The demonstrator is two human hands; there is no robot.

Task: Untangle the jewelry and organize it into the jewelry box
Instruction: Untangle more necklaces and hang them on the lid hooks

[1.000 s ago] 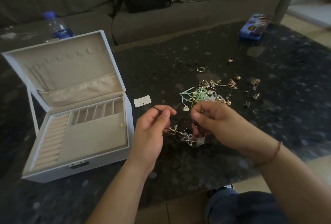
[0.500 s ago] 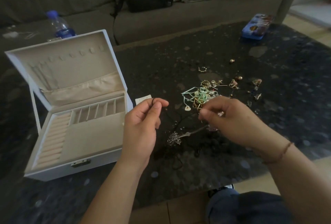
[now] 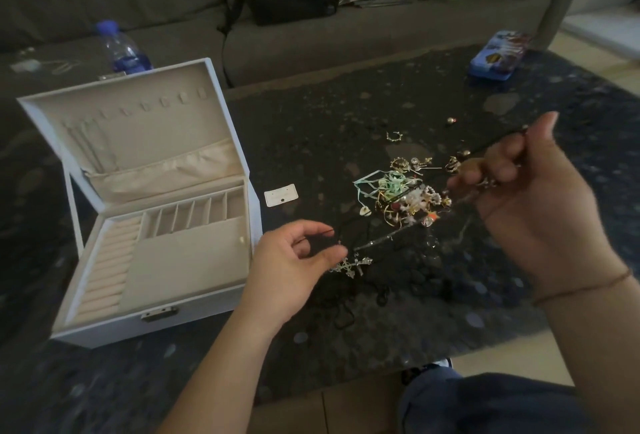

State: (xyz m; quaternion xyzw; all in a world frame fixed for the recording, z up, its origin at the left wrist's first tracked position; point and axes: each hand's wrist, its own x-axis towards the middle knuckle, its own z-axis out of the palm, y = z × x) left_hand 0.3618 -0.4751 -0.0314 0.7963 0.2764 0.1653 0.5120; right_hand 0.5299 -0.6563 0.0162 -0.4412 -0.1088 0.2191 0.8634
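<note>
Hands (image 3: 294, 260) pinching black-corded necklace (image 3: 356, 265), silver cross pendant

- A dark speckled stone table (image 3: 346, 114) carries everything; its near edge runs above the floor.
- A white jewelry box (image 3: 152, 225) stands open at the left, lid upright.
- A small white card (image 3: 281, 194) lies just right of the box.
- A tangled heap of jewelry (image 3: 401, 196), with green ribbon, pearls and gold pieces, sits mid-table.
- Loose gold pieces lie scattered behind the heap, among them an open ring (image 3: 394, 136).
- A silver pendant (image 3: 353, 265) rests near the front, apparently amid black cord (image 3: 346, 315), which is hard to make out.
- A blue tin (image 3: 496, 55) lies at the far right.
</note>
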